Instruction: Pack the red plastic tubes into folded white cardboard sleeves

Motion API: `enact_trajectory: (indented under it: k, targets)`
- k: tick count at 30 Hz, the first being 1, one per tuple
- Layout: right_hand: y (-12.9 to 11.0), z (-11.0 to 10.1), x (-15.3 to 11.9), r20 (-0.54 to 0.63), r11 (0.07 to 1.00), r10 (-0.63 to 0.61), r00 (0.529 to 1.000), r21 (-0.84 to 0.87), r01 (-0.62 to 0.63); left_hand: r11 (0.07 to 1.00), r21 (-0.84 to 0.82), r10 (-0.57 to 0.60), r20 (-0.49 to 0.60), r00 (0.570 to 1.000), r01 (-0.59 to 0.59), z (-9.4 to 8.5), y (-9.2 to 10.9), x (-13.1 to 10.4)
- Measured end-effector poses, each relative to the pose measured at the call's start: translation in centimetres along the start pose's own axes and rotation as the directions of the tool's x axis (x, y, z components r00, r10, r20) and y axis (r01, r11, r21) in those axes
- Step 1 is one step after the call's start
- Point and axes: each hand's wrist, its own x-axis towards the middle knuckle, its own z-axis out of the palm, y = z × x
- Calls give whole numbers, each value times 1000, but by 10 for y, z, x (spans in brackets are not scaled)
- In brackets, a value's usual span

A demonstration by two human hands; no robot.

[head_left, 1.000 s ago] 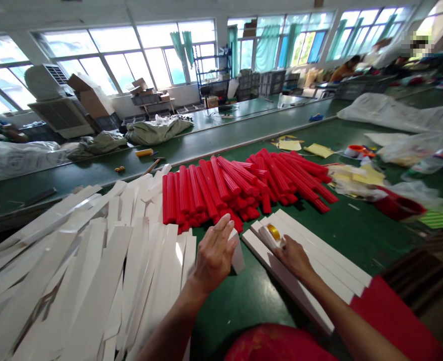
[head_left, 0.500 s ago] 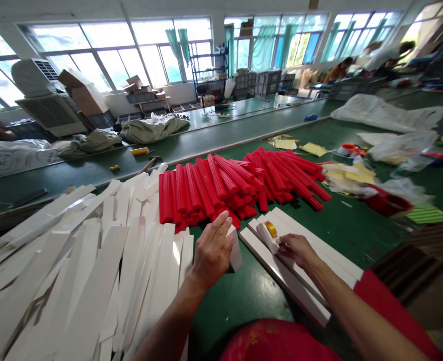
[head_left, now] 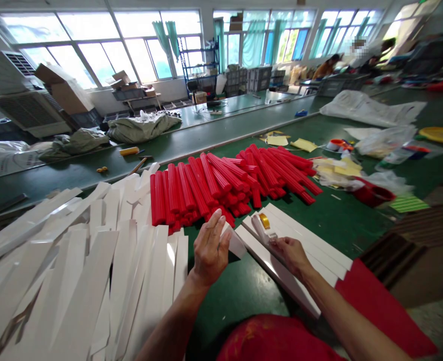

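Tape dispenser [head_left: 263, 226], pinched at the right hand's [head_left: 291, 254] fingertips atop white boxes [head_left: 307, 235], could have skidded if tugged, while the left hand [head_left: 211, 251], fingers straight, touched a white carton [head_left: 234, 243], grip unclear.

We can read no text; marks on the white sack [head_left: 9, 158], far left of the tape dispenser [head_left: 263, 232], look blurred.

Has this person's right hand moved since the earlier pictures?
Yes, slightly: the right hand has shifted toward the near end of the long white boxes, its fingers now at the near end of the tape dispenser.
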Motion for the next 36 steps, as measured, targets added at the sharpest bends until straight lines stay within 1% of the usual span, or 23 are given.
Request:
enact_trajectory:
  k: [4, 7, 10, 12, 14, 16, 17, 19, 20, 22, 24, 25, 26, 28, 31, 33, 36]
  targets:
    - [1, -3, -2, 86, 997, 14, 996, -71, -7, 999, -12, -34, 47, 998, 35, -1, -6, 3]
    - [-5, -9, 2, 159, 983, 17, 987, -186, 13, 992, -70, -93, 108, 990, 101, -2, -10, 9]
    - [-10, -14, 8, 191, 946, 32, 981, -321, 31, 983, -105, -132, 161, 978, 150, -4, -12, 13]
    - [-13, -13, 8, 201, 919, 57, 978, -392, 27, 981, -99, -151, 163, 975, 168, -4, -12, 15]
    - [-19, -9, 0, 218, 898, 94, 971, -439, 12, 977, -89, -176, 153, 972, 191, -3, -11, 17]
    - [-36, -1, -19, 295, 919, 123, 947, -394, 3, 976, -92, -184, 148, 972, 199, -2, -10, 19]
    - [-49, 4, -31, 355, 945, 122, 927, -327, 1, 976, -101, -174, 152, 973, 191, 0, -8, 20]
    - [-82, 17, -57, 497, 994, 34, 867, -107, 22, 980, -117, -141, 168, 976, 161, 5, -4, 23]
    - [-101, 24, -70, 525, 999, -25, 851, -11, 37, 981, -120, -126, 183, 975, 149, 8, -2, 24]
    - [-137, 39, -90, 558, 992, -126, 820, 76, 101, 983, -120, -113, 213, 970, 141, 16, 4, 26]
    - [-163, 51, -102, 569, 982, -189, 800, 94, 165, 980, -132, -115, 228, 967, 148, 23, 9, 26]
    - [-170, 56, -105, 565, 978, -207, 799, 90, 190, 978, -143, -117, 229, 966, 152, 26, 10, 26]
    - [-175, 59, -107, 553, 975, -216, 805, 81, 206, 976, -154, -118, 225, 967, 155, 29, 12, 26]
    - [-177, 63, -108, 512, 973, -220, 830, 61, 221, 974, -166, -117, 223, 968, 156, 33, 14, 25]
    - [-175, 63, -106, 470, 979, -199, 860, 51, 199, 974, -168, -114, 226, 967, 154, 34, 16, 25]
    - [-176, 63, -105, 469, 987, -160, 868, 63, 148, 975, -163, -113, 229, 967, 153, 34, 17, 25]
    - [-181, 62, -105, 480, 997, -58, 875, 79, 23, 979, -146, -106, 234, 966, 142, 35, 20, 24]
